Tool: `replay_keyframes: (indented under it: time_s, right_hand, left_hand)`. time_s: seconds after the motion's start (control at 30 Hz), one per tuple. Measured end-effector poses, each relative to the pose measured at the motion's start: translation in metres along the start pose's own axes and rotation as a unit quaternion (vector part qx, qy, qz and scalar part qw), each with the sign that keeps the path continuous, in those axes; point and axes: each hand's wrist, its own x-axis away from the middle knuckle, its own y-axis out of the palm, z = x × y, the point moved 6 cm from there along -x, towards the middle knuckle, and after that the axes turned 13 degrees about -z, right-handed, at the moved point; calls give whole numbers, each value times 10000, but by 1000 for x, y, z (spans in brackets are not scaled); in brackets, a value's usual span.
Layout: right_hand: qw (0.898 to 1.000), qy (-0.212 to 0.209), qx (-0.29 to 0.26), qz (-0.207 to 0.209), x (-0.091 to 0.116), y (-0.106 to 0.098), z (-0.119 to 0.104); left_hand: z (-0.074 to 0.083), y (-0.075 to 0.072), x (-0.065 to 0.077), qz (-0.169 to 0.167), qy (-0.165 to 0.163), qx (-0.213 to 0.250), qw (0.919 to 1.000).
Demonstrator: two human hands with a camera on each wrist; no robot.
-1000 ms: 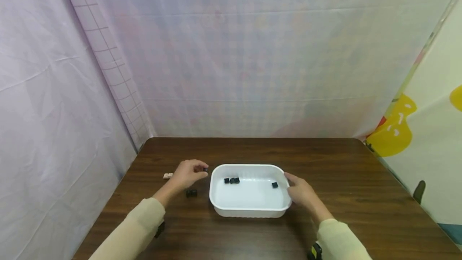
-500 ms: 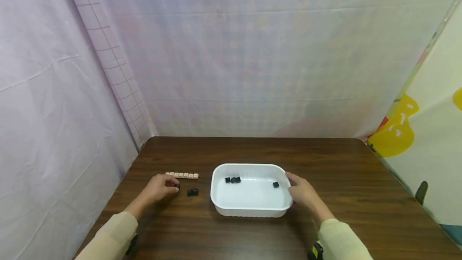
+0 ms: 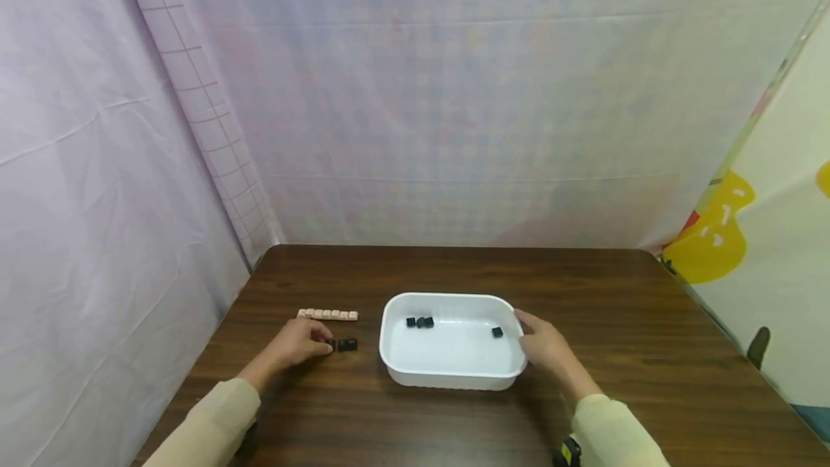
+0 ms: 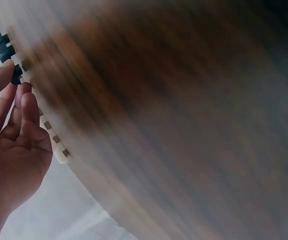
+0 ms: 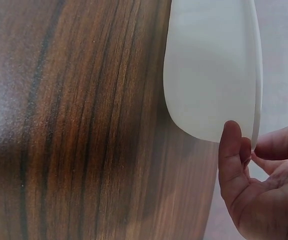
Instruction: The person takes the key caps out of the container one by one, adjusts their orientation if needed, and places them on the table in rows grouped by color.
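Note:
In the head view my left hand (image 3: 300,343) is low over the left part of the table, pinching a small black keycap (image 3: 331,344) between thumb and fingers. Just right of it lies a short row of black keycaps (image 3: 348,344). The left wrist view shows the pinched keycap (image 4: 16,74) close to that row, a narrow gap between them. Behind the hand runs a straight row of beige keycaps (image 3: 327,314). My right hand (image 3: 546,344) grips the right end of a white plastic basin (image 3: 452,381), thumb and fingers at its rim in the right wrist view.
Inside the basin, several black keycaps (image 3: 420,323) sit near its back left, and a single one (image 3: 497,332) lies toward the right. The brown wooden table (image 3: 583,279) ends at a back edge before a hanging pale cloth (image 3: 441,128).
My left hand has moved from beside the basin, leftward and nearer, then slightly right to the black row, with the black keycap in its fingers. The right hand stays on the basin.

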Motion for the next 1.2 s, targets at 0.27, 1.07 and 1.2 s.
replay_keyframes:
  time_s: [0.27, 1.07, 1.2]
  right_hand:
    - [9999, -145, -54, 30, 0, 0, -1]
    - [10000, 28, -5, -7, -2, 0, 3]
    - [10000, -39, 1, 4, -2, 0, 3]
  left_hand:
    - [6, 3, -3, 18, 150, -6, 9999]
    - [93, -3, -49, 403, 436, -111, 9982]
    - [119, 7, -63, 196, 552, -258, 9979]
